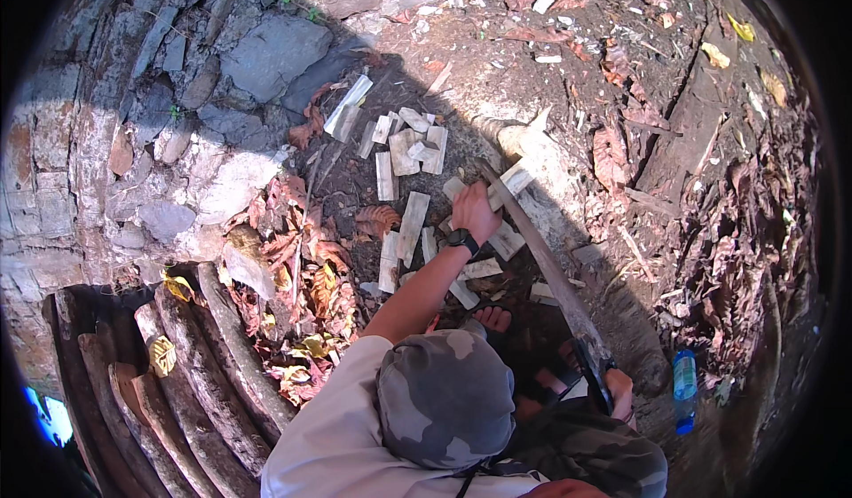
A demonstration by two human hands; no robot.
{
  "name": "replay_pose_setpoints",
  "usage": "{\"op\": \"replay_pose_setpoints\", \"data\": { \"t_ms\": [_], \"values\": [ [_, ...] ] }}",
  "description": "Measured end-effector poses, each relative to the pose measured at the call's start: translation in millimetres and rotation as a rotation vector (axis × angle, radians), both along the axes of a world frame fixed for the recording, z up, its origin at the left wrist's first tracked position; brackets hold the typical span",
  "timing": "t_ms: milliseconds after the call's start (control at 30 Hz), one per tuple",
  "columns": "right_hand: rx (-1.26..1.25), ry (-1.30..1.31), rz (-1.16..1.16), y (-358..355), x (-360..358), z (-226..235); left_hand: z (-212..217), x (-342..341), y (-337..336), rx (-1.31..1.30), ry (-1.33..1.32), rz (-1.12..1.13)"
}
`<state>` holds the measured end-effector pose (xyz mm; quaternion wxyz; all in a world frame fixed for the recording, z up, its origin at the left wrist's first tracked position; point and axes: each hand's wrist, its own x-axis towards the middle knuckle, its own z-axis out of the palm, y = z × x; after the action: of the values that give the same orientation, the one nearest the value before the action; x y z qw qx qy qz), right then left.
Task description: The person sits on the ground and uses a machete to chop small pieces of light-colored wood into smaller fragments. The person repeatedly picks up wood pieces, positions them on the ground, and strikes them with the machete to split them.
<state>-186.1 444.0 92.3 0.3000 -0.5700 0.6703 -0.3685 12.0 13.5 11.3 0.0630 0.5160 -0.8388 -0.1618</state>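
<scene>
My left hand (479, 211), with a dark watch on the wrist, is closed round a short piece of split wood (517, 177). My right hand (619, 393) grips the black handle of a machete (561, 289) at the lower right. Its long, worn blade slants up and left, and the tip end crosses the wood right beside my left fingers. Whether the edge has bitten into the wood, I cannot tell. Several pale split wood pieces (413, 227) lie on the ground left of and below my left hand, with a small pile (405, 150) farther off.
Thick round logs (209, 365) lie side by side at the lower left. A rough stone wall (195, 134) runs along the left. A plastic bottle (684, 391) with a blue base lies right of my right hand. Dry brown leaves (612, 156) litter the dirt; my foot (493, 319) is near the blade.
</scene>
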Motion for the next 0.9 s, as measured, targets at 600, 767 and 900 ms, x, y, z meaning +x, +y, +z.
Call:
{"op": "replay_pose_setpoints", "data": {
  "t_ms": [600, 767, 900],
  "values": [
    [0.032, -0.052, 0.005, -11.7, -1.9, -6.1, -5.9, 1.5, 1.6, -0.066, 0.003, -0.028],
    [-0.07, -0.08, 0.001, -126.7, 20.4, 7.6, -23.4, 3.8, 0.8, -0.134, 0.047, -0.047],
    [-0.053, -0.109, -0.038, -65.8, 10.0, -12.6, -11.4, -0.5, 0.3, -0.065, 0.034, -0.008]
  ]
}}
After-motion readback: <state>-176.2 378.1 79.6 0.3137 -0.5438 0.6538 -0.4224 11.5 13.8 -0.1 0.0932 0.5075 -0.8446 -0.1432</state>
